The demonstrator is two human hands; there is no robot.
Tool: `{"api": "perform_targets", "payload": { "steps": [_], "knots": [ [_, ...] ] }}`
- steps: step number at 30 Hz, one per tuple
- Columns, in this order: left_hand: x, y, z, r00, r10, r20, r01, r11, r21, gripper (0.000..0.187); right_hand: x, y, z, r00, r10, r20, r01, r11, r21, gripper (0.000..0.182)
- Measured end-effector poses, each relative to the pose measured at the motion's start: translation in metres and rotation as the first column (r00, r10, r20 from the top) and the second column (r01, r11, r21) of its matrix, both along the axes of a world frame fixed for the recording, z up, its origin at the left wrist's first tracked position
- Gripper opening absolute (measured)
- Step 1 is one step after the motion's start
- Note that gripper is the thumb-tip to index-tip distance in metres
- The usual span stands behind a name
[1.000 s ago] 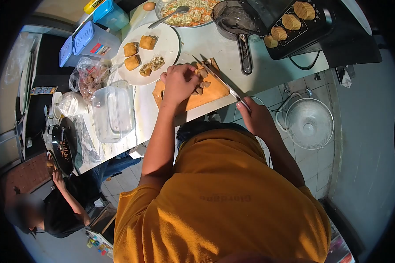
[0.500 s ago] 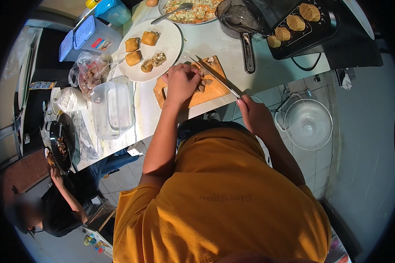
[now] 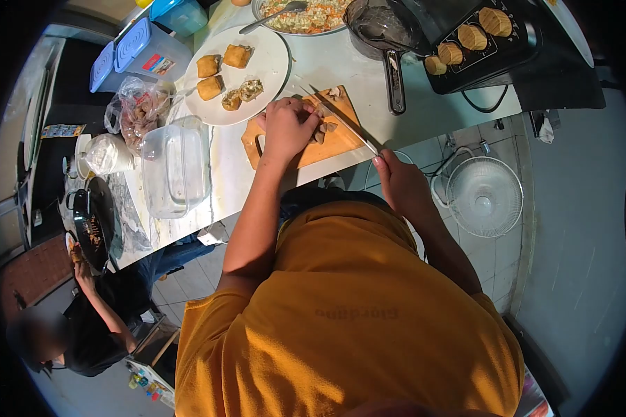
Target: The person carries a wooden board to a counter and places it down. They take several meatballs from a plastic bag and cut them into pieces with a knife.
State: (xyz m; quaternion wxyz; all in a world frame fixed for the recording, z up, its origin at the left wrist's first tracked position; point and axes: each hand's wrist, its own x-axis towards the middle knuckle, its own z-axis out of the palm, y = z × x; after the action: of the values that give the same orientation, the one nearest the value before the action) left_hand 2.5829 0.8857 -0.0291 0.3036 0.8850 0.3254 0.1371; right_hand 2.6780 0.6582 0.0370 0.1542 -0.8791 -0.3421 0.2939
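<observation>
Left hand [image 3: 289, 128]: fingers bent over the board [image 3: 338, 146], pressing meat [image 3: 319, 132] against it; exact pinch unclear. Right hand [image 3: 400, 182]: fingers wrapped round the knife [image 3: 348, 123] handle, blade just beside left fingertips. Plate [image 3: 227, 47] beyond left fingers.

Long thin metal knife [image 3: 342, 117]: slanted across the board, tip reaching past its far edge, handle in the right hand [image 3: 403, 182].
Small brown cut food pieces [image 3: 318, 136]: irregular, clustered beside the left hand [image 3: 289, 128]'s fingers; a paler bit near the far edge.
Orange-brown wooden cutting board [image 3: 342, 143]: flat on the pale tabletop [image 3: 226, 167], near its edge, partly covered.
</observation>
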Motion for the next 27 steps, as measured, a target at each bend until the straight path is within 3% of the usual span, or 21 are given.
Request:
{"api": "perform_targets", "payload": {
  "steps": [6,13,27],
  "knots": [
    [0.001,0.0,0.005,0.999,-0.005,-0.04,0.004,1.0,-0.017,0.023,-0.005,0.009,-0.003,1.0,-0.002,0.002,0.002,0.992,-0.125,0.034],
    [0.002,0.0,-0.003,0.999,0.004,0.045,-0.004,1.0,-0.009,0.022,0.003,0.011,-0.005,0.999,0.041,0.005,-0.04,0.991,-0.127,0.036],
    [0.004,0.001,0.0,0.999,-0.003,-0.044,0.001,1.0,-0.03,0.027,0.007,0.017,-0.007,0.997,0.056,-0.048,-0.065,0.978,-0.198,0.037]
  ]
}}
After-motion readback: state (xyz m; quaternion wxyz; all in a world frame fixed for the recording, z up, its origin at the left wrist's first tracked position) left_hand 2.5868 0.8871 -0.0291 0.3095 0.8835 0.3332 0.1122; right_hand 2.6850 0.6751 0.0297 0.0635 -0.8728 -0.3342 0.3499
